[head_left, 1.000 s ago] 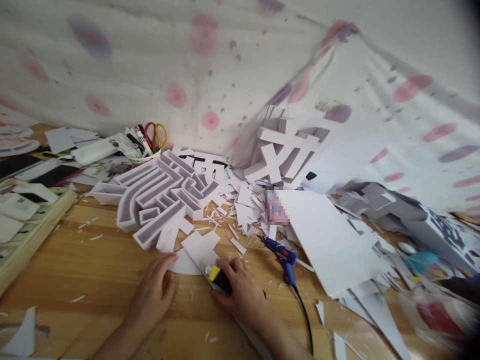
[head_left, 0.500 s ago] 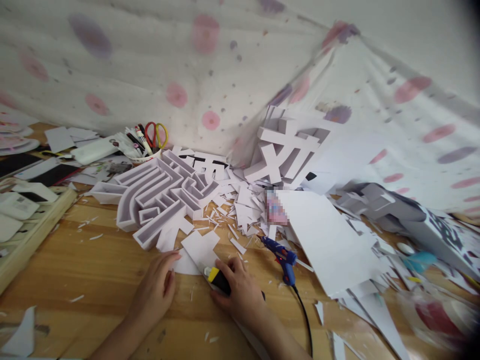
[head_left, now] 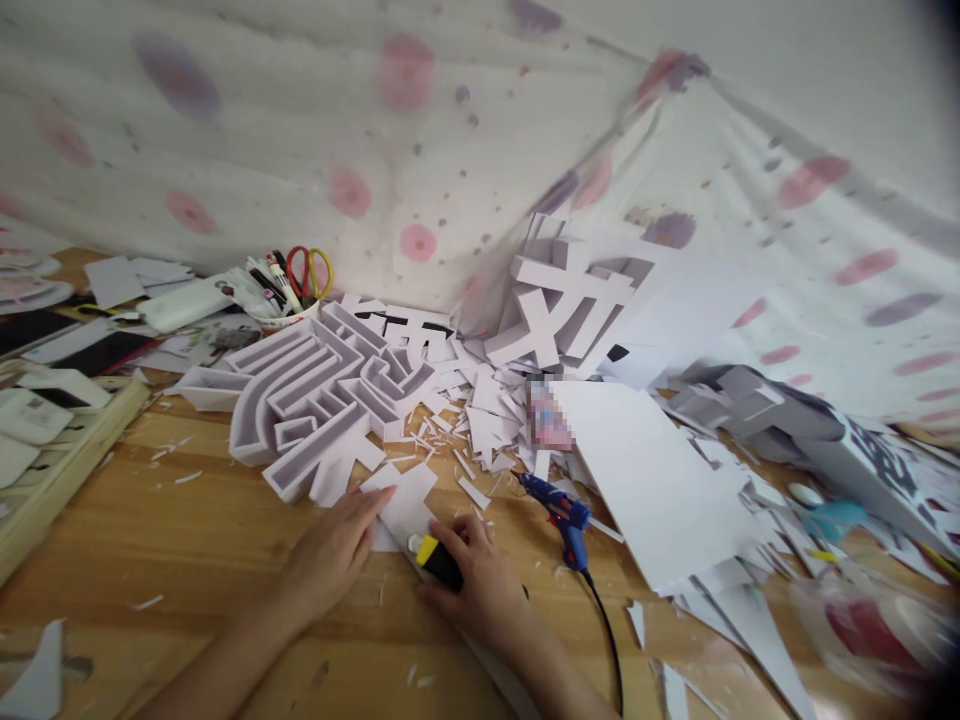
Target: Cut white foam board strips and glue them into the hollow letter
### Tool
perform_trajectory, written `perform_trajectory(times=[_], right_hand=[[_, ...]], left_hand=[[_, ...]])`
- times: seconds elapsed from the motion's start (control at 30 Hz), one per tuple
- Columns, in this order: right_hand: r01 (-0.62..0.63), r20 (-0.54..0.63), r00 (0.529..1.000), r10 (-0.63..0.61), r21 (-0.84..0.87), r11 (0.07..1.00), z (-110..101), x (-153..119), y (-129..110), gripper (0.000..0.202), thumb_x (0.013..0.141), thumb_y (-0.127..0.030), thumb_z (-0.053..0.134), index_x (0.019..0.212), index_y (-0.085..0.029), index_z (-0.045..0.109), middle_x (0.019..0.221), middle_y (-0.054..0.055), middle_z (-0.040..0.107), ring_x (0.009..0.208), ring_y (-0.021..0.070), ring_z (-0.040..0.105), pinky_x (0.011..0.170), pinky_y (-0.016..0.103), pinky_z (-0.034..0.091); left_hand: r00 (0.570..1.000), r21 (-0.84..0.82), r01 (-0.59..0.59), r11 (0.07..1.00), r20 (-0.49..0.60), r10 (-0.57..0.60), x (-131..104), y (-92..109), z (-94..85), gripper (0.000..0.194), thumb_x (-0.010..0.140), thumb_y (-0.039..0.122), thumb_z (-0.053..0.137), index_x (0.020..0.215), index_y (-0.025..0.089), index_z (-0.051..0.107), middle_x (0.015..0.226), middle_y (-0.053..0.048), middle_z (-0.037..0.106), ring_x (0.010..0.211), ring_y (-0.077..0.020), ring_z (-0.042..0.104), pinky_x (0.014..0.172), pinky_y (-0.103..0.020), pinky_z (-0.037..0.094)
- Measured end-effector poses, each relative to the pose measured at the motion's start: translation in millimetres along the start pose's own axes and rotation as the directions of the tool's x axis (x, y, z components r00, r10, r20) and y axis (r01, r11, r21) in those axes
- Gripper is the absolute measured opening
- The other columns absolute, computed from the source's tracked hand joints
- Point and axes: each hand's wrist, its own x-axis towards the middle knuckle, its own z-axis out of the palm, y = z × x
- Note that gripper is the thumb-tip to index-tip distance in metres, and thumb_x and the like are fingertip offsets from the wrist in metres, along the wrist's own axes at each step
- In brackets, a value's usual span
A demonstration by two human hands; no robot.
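Observation:
My right hand [head_left: 480, 585] is closed around a black-and-yellow utility knife [head_left: 437, 562], low over the wooden table. A long thin strip [head_left: 487, 655], perhaps a ruler, runs beneath that hand toward the near edge. My left hand [head_left: 337, 550] is open, its fingers stretched out together. Its fingertips reach the left edge of a cut white board piece [head_left: 412, 492], apparently touching it. Just beyond my left hand stands a hollow white character with raised walls [head_left: 330, 385]. The knife's tip lies near the board piece; whether its blade is out is too small to tell.
A blue glue gun [head_left: 559, 510] with a black cord lies right of my right hand. Beyond are white scraps [head_left: 491, 420], another raised character [head_left: 574, 300], and a large white board [head_left: 645, 470]. Scissors [head_left: 309, 272] and pens stand in a holder at back left.
My left hand has moved forward and right, from beside the board piece to its left edge, with fingers straightened. My right hand stays in place with the utility knife.

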Motion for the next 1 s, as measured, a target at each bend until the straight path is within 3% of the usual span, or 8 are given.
perform_trajectory(times=[0.17,0.27,0.37,0.6,0.8,1.0], right_hand=[[-0.003,-0.060,0.998,0.012,0.146,0.989,-8.3,3.2,7.3,0.049,0.078,-0.031,0.061,0.126,-0.025,0.051,0.114,0.008,0.053,0.103,0.0200,0.054,0.092,0.031,0.042],[-0.070,-0.093,0.992,0.086,0.162,0.984,-19.7,10.1,8.3,0.042,0.086,-0.031,0.053,0.126,-0.022,0.051,0.111,0.008,0.059,0.102,0.0197,0.056,0.089,0.030,0.043],[-0.062,-0.096,0.993,0.075,0.134,0.989,-32.1,21.0,4.2,0.034,0.090,-0.032,0.045,0.122,-0.020,0.054,0.108,0.008,0.064,0.101,0.0197,0.059,0.085,0.027,0.043],[-0.073,0.066,0.995,0.079,-0.091,0.993,-41.8,49.9,-21.1,0.025,0.091,-0.027,0.043,0.113,-0.017,0.050,0.096,0.008,0.068,0.088,0.0216,0.065,0.069,0.027,0.045],[-0.001,0.139,0.989,0.043,-0.293,0.956,-37.0,61.9,-29.9,0.021,0.090,-0.017,0.040,0.108,-0.013,0.050,0.096,0.012,0.067,0.089,0.0223,0.065,0.069,0.028,0.047],[0.117,0.176,0.983,-0.052,-0.384,0.916,-34.9,63.6,-32.3,0.033,0.090,-0.018,0.040,0.122,-0.012,0.045,0.099,0.013,0.067,0.087,0.0226,0.066,0.070,0.029,0.049]], left_hand=[[0.997,0.095,-0.049,0.994,0.072,0.042,12.7,18.2,0.9,0.038,0.089,0.033,0.044,0.126,0.026,0.051,0.102,-0.006,0.063,0.103,-0.0242,0.055,0.089,-0.042,0.048],[0.999,0.170,-0.023,0.985,0.053,0.014,16.9,23.4,8.6,0.038,0.087,0.035,0.049,0.122,0.023,0.056,0.091,-0.007,0.060,0.093,-0.0242,0.055,0.081,-0.040,0.050],[1.000,0.212,-0.003,0.977,-0.006,0.004,18.5,22.2,16.1,0.038,0.084,0.040,0.052,0.117,0.022,0.059,0.087,-0.006,0.057,0.086,-0.0231,0.055,0.075,-0.039,0.051],[0.991,0.124,-0.054,0.991,-0.114,0.068,19.1,10.8,27.4,0.033,0.082,0.038,0.055,0.110,0.022,0.062,0.115,-0.009,0.057,0.108,-0.0251,0.053,0.091,-0.040,0.048],[0.991,0.182,-0.071,0.981,-0.098,0.090,16.6,5.4,32.9,0.038,0.083,0.042,0.053,0.113,0.020,0.062,0.117,-0.011,0.061,0.108,-0.0267,0.057,0.091,-0.042,0.049],[0.991,0.180,-0.076,0.981,-0.094,0.094,15.0,4.4,33.3,0.039,0.084,0.043,0.051,0.115,0.020,0.061,0.119,-0.011,0.062,0.109,-0.0264,0.058,0.092,-0.044,0.048]])
